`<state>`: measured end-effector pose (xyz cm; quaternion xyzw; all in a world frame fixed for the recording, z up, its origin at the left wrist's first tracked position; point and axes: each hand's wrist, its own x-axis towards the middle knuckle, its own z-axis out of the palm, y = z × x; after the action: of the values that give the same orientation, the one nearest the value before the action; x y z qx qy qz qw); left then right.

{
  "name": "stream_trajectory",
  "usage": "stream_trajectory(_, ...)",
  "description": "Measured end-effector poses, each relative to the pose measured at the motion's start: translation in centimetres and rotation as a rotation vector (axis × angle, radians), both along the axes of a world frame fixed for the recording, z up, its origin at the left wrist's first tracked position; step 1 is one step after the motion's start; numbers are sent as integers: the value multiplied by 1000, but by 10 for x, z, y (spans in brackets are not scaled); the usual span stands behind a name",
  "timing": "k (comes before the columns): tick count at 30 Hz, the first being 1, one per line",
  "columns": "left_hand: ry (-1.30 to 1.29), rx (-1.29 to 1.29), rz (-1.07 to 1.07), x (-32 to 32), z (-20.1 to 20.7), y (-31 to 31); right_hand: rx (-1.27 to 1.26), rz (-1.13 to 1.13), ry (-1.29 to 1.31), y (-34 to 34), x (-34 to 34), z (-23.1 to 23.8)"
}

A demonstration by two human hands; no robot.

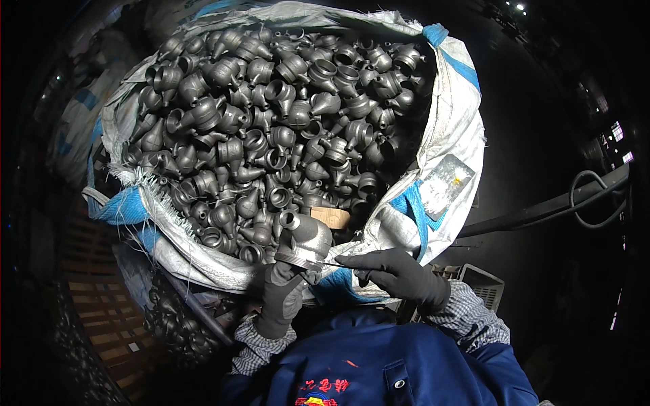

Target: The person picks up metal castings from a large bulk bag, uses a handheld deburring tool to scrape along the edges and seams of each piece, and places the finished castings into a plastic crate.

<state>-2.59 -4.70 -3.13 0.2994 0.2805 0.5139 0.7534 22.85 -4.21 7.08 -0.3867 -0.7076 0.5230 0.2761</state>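
Metal fitting rests in the gloved left hand, over the sack's 6 o'clock edge; its long axis runs roughly 12 to 6 o'clock, small open neck toward 11, wide ringed end toward 6. Right hand pinches 1 thin dark tool, pointing to 9 o'clock at the ring. Similar fittings lie heaped toward 12 o'clock.
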Motion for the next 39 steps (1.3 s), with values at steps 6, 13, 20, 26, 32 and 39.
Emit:
stream_trajectory(6, 10, -9, 8, 3, 12, 1, -35, -82, -235, -6, -5, 10)
stream_trajectory(13, 9, 82, 36, 9, 37, 7, -167, -132, 17, -8, -7, 5)
stream_trajectory(20, 226, -46, 258, 15, 30, 9, -460, -379, 113, -5, -8, 15)
stream_trajectory(26, 238, 10, 233, 16, 26, 6, -489, -452, 160, -6, -8, 8)
stream_trajectory(32, 292, -25, -180, 15, 34, 5, -232, -505, 271, 12, -20, -7)
stream_trajectory(39, 328, 49, -263, 24, 51, 5, -258, -379, 211, 14, -16, -2)
